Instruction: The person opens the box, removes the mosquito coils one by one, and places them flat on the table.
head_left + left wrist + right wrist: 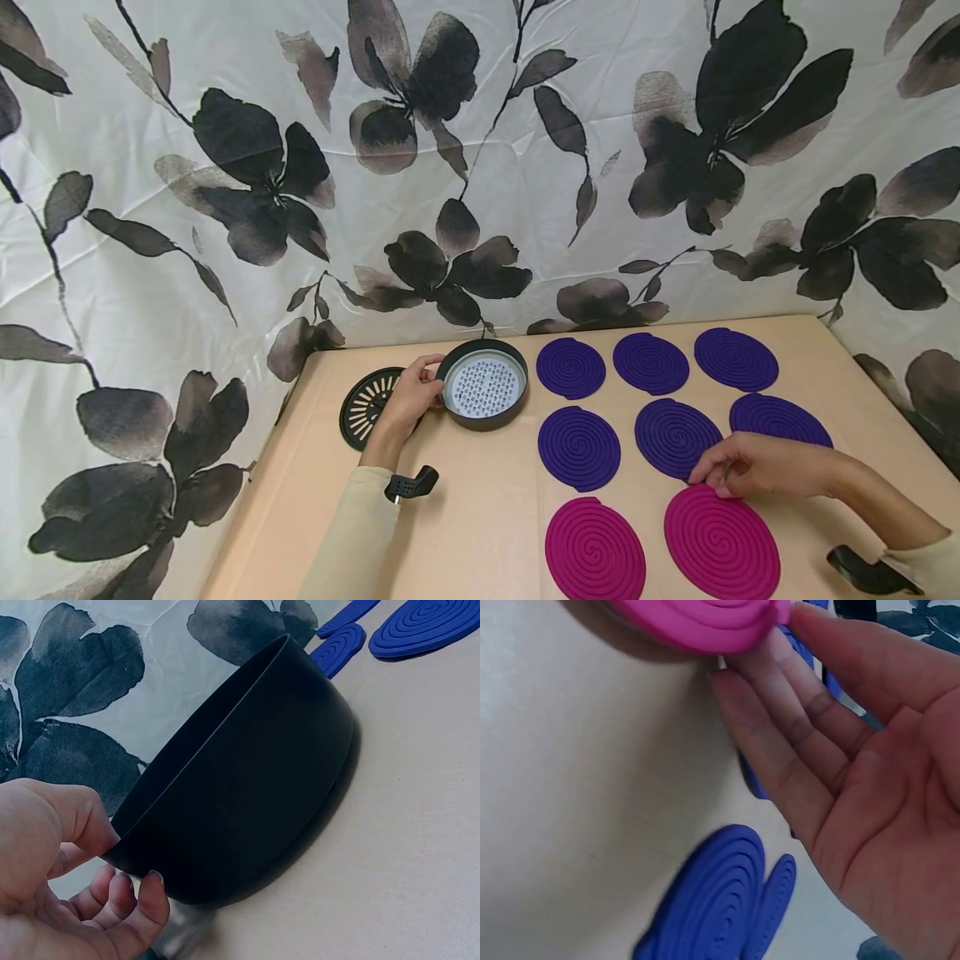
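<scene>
My left hand (pixel 406 398) pinches the rim of a round black container (pixel 487 422), whose grey inner floor has a dotted pattern. In the left wrist view, the container's plain dark wall (pixel 247 787) leans over the table, thumb and fingers at its near edge. On the right, my right hand (pixel 787 464) pinches the upper edge of a pink spiral coaster (pixel 723 546). The right wrist view has this pink coaster (pixel 705 619) at the fingertips, a shadow beneath it. Another pink spiral coaster (pixel 596 550) lies flat to its left.
Several dark blue spiral coasters (pixel 579 448) lie in two rows behind the pink ones. A black slotted disc (pixel 365 410) rests left of the container, partly behind the left hand. A white cloth with dark flowers (pixel 585 183) hangs behind the pale table (pixel 465 517).
</scene>
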`<action>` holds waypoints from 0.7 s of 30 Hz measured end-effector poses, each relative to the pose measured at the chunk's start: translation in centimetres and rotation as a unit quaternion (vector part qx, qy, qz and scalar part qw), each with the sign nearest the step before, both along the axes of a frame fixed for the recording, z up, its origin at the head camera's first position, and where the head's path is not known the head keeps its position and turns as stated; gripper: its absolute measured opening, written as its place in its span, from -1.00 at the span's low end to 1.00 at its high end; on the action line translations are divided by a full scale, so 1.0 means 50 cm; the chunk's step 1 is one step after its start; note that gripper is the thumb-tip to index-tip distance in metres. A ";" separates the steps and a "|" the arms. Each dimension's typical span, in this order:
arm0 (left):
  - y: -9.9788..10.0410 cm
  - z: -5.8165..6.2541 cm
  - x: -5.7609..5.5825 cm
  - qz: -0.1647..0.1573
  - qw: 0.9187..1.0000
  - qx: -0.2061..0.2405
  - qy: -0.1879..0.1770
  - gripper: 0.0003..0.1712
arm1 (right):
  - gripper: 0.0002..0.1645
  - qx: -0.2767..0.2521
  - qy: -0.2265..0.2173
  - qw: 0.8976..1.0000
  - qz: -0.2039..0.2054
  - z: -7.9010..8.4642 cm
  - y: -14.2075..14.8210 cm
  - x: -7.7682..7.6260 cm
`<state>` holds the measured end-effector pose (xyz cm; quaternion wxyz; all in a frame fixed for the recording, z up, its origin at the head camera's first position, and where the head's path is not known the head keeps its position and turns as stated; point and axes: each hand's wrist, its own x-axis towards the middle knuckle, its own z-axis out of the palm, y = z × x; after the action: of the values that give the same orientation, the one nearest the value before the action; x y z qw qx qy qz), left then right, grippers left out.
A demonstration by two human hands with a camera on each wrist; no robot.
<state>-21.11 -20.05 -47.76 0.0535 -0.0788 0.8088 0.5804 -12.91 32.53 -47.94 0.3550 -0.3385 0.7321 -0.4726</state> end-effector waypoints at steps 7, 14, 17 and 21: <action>-0.007 0.004 0.008 -0.009 1.000 0.001 -0.003 -0.39 | -0.72 0.020 0.015 1.000 -0.013 0.019 -0.009 0.022; -0.016 0.004 0.014 -0.019 1.000 -0.001 -0.008 -0.38 | -0.72 0.030 0.031 0.999 -0.025 0.033 -0.022 0.046; -0.019 0.007 0.018 -0.022 1.000 0.000 -0.009 -0.38 | -0.71 0.031 0.042 0.998 -0.031 0.040 -0.027 0.053; -0.023 0.009 0.024 -0.027 1.000 0.002 -0.014 -0.39 | -0.70 0.012 0.057 0.998 -0.033 0.046 -0.036 0.062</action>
<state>-19.90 -21.20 -47.31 0.0802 -0.0652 0.8087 0.5791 -9.82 30.72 -45.64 0.3009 -0.3360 0.7676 -0.4554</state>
